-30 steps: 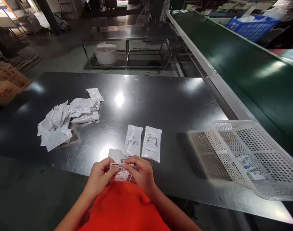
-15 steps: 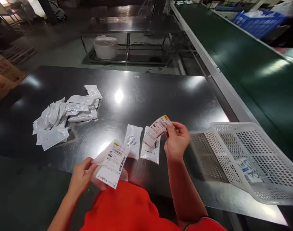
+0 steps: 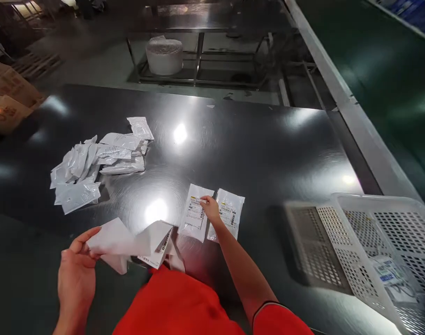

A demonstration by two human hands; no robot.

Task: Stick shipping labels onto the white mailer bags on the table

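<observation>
My left hand (image 3: 76, 274) holds a folded strip of white label backing paper (image 3: 128, 242) near the table's front edge, fingers closed on its left end. My right hand (image 3: 211, 208) reaches forward, fingertips pressing a printed label (image 3: 194, 211) onto the left of two white pouches (image 3: 195, 211) lying side by side. The right pouch (image 3: 229, 216) carries a label too.
A heap of several white pouches (image 3: 93, 163) lies at the left of the steel table (image 3: 254, 153). A white perforated basket (image 3: 369, 242) with a few packets stands at the right. A green conveyor (image 3: 380, 74) runs along the far right. Cardboard boxes (image 3: 6, 100) sit far left.
My right hand came down from the air with the label and set it on the left pouch. My left hand moved left and lower with the backing paper.
</observation>
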